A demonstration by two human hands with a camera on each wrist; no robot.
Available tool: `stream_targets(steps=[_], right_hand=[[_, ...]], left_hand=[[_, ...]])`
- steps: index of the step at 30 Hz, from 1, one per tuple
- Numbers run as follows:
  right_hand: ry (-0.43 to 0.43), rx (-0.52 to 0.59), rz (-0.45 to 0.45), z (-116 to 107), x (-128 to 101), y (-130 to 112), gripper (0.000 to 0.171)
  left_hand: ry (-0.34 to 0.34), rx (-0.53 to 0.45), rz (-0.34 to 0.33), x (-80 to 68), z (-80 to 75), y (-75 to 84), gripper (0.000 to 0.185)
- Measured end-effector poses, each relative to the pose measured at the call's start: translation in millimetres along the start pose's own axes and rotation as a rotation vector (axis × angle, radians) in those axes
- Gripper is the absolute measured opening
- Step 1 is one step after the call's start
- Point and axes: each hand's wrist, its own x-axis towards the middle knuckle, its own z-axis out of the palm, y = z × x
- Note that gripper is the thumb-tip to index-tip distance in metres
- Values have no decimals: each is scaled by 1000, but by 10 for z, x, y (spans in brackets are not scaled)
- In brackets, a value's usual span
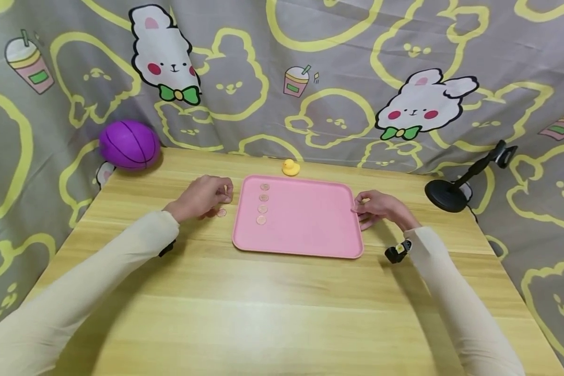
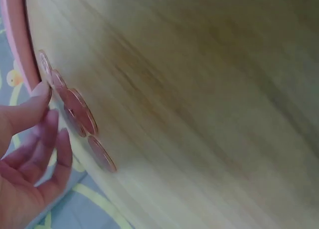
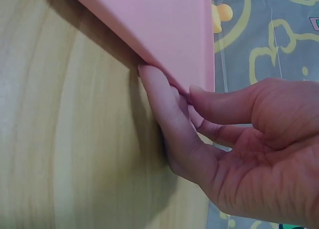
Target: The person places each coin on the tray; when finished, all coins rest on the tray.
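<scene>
- Left hand is hovering low over the table, off the tray's 9 o'clock edge; thumb and fingertips are curling toward each other, but cannot tell whether a coin is sitting between them.
- Loose coins: five are showing in the left wrist view, lying on the wood right by the fingertips, spreading from about 12 to 3 o'clock of that hand; some are appearing to overlap there.
- Head view is showing a loose coin at about 4 o'clock of the left hand, near the tray rim.
- Right hand is gripping the pink tray at its 3 o'clock edge, thumb pressing on the rim, fingers bending against the side below.
- Pink tray is lying between the hands: 3 o'clock of the left, 9 o'clock of the right.
- Tray is holding four coins, lying apart in one column along its 9 o'clock side.
- Rubber duck is sitting just beyond the tray at 12 o'clock.
- Purple ball is resting at 10 o'clock of the left hand.
- Black stand is standing between 2 and 3 o'clock of the right hand.
</scene>
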Motion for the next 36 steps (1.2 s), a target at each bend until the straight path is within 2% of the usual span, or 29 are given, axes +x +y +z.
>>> stream_targets(steps=[2,6,9,18,20,25,27,30,36], right_hand=[[-3,4,-5,9,4,-2,15],[-7,14,-18,15,21,0,13],[-11,24,-25,8,21,4,13],[-17,10,-26,-12,12,21,14],[-20,10,-28,-18,8,22,14],[-17,22,-22,-8,2,20,14],[-13,23,-20,-7,6,24,13],[-13,25,-29,-13,6,26,14],[-29,53,-45,-18,26,49,12]], left_hand=[[37,-45,2,5,14,21,7],[110,-227,-11,11,29,118,6],[128,-309,-16,16,38,237,8],[-1,-493,-139,-2,153,453,11],[-36,-496,-129,-33,185,485,11],[-105,-439,-36,-117,259,580,7],[-123,-430,-19,-140,281,621,6],[-151,-417,-24,-157,312,675,5],[-177,-362,-107,-197,405,725,2]])
